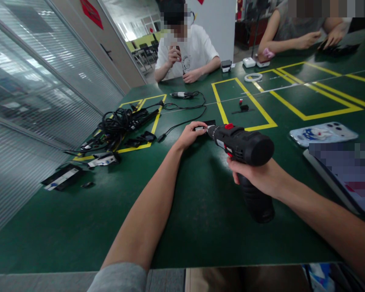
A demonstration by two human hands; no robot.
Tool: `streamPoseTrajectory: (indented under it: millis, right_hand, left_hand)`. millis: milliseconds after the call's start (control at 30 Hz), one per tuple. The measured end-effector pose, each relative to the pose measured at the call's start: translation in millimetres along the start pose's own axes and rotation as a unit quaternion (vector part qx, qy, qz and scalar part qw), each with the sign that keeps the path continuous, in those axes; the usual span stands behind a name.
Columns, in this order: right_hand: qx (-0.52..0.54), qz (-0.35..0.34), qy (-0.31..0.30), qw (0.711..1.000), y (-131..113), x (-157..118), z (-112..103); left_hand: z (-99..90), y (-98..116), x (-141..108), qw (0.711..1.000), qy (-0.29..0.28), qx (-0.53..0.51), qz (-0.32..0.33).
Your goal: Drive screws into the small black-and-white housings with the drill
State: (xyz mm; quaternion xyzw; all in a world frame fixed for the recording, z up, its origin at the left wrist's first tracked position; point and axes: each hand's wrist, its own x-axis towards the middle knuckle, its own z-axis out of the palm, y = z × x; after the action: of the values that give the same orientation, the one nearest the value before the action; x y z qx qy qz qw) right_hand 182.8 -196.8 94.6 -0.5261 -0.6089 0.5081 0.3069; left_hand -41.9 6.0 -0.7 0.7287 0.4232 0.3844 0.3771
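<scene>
My right hand (255,174) is wrapped round the grip of a black cordless drill (243,144) with red switches. The drill points forward and left, and its chuck end reaches a small black part with a pale strip (200,128) on the table. My left hand (190,135) is closed on that part, its fingertips beside the drill's tip. Whether the bit touches the part cannot be made out. Just beyond my left hand a black cable with a plug (161,138) lies on the table.
A tangle of black cables (118,123) and a flat black piece with a white label (62,177) lie on the left. At right are a phone (324,134) and a tablet-like device (346,174). A pen-shaped tool (181,95) lies ahead. Two people sit across the green table (200,227).
</scene>
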Motion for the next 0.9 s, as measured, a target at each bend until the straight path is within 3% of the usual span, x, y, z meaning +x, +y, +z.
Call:
streamPoseTrajectory:
  millis: [900]
  right_hand:
    - [-0.01, -0.001, -0.004, 1.0, 1.3, 0.2, -0.4]
  left_hand:
    - [-0.1, 1.0, -0.4, 1.0, 0.002, 0.009, 0.009]
